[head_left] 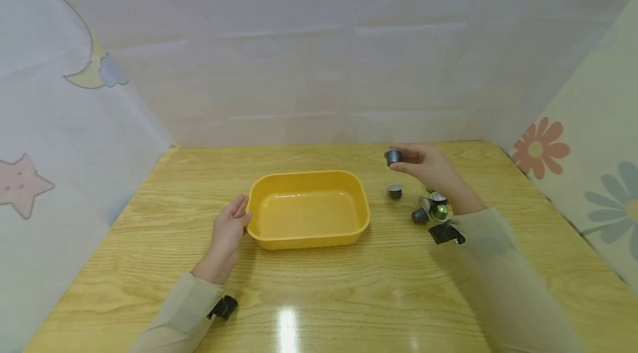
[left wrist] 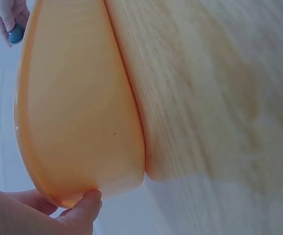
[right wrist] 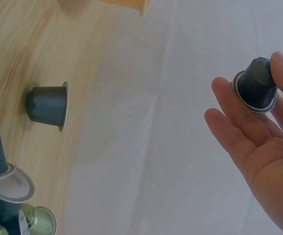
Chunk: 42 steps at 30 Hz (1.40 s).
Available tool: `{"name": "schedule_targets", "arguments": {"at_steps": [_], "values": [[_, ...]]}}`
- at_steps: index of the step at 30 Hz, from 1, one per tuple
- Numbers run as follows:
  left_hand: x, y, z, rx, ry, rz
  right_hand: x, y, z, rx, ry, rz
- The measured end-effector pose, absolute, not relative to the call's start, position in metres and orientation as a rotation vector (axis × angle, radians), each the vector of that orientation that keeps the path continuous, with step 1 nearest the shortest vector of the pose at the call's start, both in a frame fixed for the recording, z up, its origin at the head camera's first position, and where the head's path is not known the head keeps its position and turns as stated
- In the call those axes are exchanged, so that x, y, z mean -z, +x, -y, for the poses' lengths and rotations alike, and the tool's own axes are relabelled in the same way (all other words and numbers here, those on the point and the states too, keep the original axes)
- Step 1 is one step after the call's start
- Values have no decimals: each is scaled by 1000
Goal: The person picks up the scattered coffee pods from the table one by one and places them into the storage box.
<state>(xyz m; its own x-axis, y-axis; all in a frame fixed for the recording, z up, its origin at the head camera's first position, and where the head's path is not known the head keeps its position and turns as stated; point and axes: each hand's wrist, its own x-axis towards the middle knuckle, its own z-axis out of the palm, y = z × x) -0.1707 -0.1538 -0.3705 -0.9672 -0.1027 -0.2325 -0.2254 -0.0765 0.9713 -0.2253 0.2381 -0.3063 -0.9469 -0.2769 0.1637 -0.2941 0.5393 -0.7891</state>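
Observation:
My right hand (head_left: 423, 163) pinches a dark blue-grey coffee capsule (head_left: 394, 157) between thumb and fingers, raised over the far right part of the table. In the right wrist view the held capsule (right wrist: 257, 84) has its silver rim toward the fingers. My left hand (head_left: 230, 229) grips the left rim of a yellow plastic tub (head_left: 309, 243), thumb on one side of the wall, as the left wrist view shows the thumb (left wrist: 86, 208) on its outside. Nothing lies inside the tub. A single dark capsule (head_left: 395, 192) stands on the table below the right hand.
Right of the tub, several capsules lie in a small heap, among them a dark capsule (head_left: 420, 215) and a green capsule (head_left: 441, 211). The right forearm passes over part of it. The wooden table (head_left: 319, 297) meets a pale cloth wall (head_left: 319, 92) at its far edge.

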Motion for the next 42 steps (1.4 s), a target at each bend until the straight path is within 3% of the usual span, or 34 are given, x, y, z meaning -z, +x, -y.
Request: {"name": "schedule_targets", "arguments": {"at_steps": [24, 42], "values": [[371, -172, 155, -2212, -342, -2081, 306, -240, -190, -1570, 718, 2761], [370, -171, 154, -2221, -356, -2074, 302, -251, -157, -1398, 908, 2871]]}}
